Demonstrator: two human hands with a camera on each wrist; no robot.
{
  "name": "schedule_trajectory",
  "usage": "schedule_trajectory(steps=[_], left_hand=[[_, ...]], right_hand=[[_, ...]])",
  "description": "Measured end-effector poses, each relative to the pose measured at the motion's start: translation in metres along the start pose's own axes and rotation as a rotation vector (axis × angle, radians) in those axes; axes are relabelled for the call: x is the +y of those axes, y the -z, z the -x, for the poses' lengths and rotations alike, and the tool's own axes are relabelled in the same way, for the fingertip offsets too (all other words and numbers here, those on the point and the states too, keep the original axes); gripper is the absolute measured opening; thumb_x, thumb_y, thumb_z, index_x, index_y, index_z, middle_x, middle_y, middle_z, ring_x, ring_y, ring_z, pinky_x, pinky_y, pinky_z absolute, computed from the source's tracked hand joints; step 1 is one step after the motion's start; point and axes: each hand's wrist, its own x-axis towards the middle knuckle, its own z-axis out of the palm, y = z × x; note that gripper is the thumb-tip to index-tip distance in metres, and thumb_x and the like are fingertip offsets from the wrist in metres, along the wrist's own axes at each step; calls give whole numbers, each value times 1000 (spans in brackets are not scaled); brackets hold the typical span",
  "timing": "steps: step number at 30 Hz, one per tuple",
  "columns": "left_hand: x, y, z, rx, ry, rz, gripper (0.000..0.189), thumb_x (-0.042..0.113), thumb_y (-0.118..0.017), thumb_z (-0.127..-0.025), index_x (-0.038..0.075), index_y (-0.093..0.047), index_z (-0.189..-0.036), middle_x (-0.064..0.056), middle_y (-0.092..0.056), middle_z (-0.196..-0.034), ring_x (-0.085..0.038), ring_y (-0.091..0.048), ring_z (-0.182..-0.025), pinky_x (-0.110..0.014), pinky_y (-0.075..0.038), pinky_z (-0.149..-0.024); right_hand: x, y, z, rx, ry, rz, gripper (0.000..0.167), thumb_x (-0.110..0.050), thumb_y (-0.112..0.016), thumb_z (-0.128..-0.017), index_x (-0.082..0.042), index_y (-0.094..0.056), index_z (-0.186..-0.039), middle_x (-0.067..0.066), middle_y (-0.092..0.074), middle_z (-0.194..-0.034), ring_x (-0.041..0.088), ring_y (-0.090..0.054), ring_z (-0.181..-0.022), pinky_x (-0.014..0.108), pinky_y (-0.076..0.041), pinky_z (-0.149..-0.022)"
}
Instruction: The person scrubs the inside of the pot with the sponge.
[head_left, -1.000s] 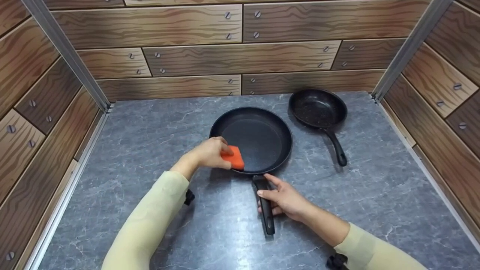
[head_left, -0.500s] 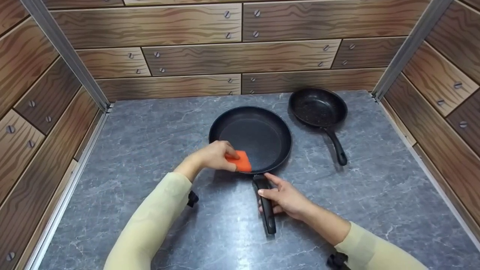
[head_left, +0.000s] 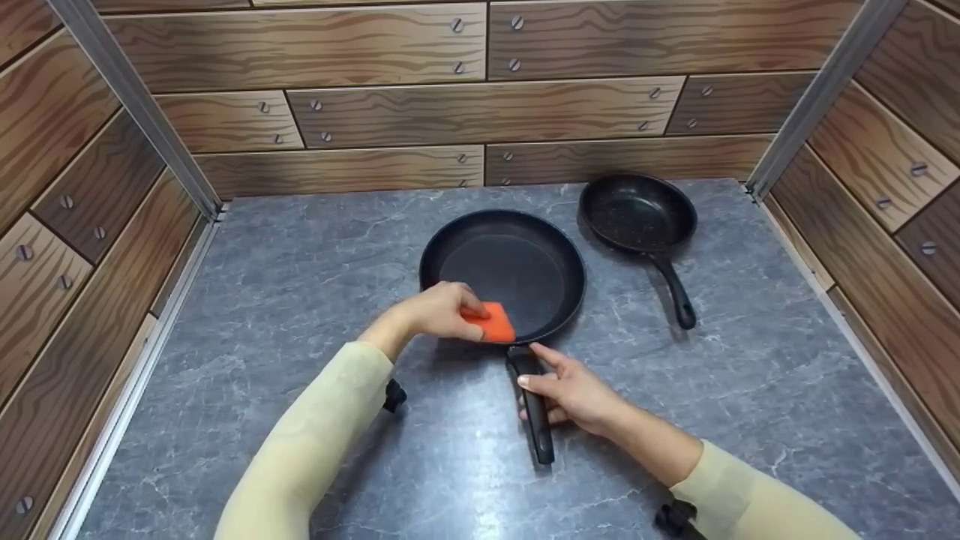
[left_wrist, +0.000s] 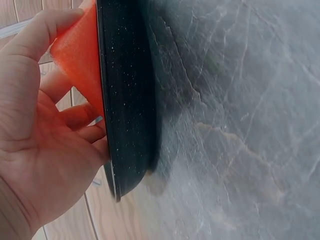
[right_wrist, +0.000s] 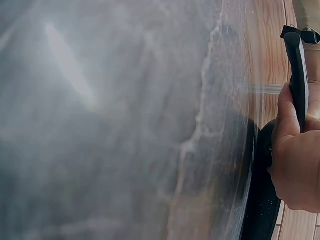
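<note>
An orange sponge [head_left: 495,324] is pinched between the thumb and fingers of my left hand [head_left: 442,311], inside the near rim of a large black frying pan [head_left: 510,262]. In the left wrist view the sponge [left_wrist: 80,57] meets the pan's rim, and the pan's speckled outer wall [left_wrist: 127,90] faces the camera. My right hand [head_left: 576,391] grips the pan's black handle [head_left: 536,420] near its base, thumb on top, with the index finger pointing toward the rim. The right wrist view shows the handle [right_wrist: 296,75] within the fingers; part of that hand is cut off by the frame edge.
A smaller black frying pan [head_left: 637,214] lies at the back right, its handle [head_left: 675,292] pointing toward the near side. Grey marbled table surface [head_left: 300,247] extends around both pans. Wood-patterned walls [head_left: 390,120] with metal corner posts [head_left: 825,97] enclose the back and sides.
My left hand has slid the sponge rightward and slightly nearer along the pan's near inner edge, toward the handle. My right hand keeps its grip on the handle, and the pan hardly shifts.
</note>
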Motion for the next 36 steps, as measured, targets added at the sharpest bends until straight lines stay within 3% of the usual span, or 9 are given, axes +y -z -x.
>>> schedule_trajectory(steps=[19,36], left_hand=[[13,-22,-19,10,-5,139,46,37,-81,-89,10,-80,-126,-8,-72,-127,-22,-65,-117,-36,-51,-103],[26,-32,-43,25,-9,133,44,39,-80,-92,12,-80,-127,-6,-72,-130,-20,-65,-121,-33,-50,-104]], right_hand=[[0,3,1,-44,8,9,91,-16,-67,-105,1,-4,-169,16,-74,-93,26,-77,-79,36,-63,-65],[-1,3,0,-40,19,32,91,-17,-69,-104,-4,-8,-170,14,-75,-89,27,-78,-79,36,-63,-64]])
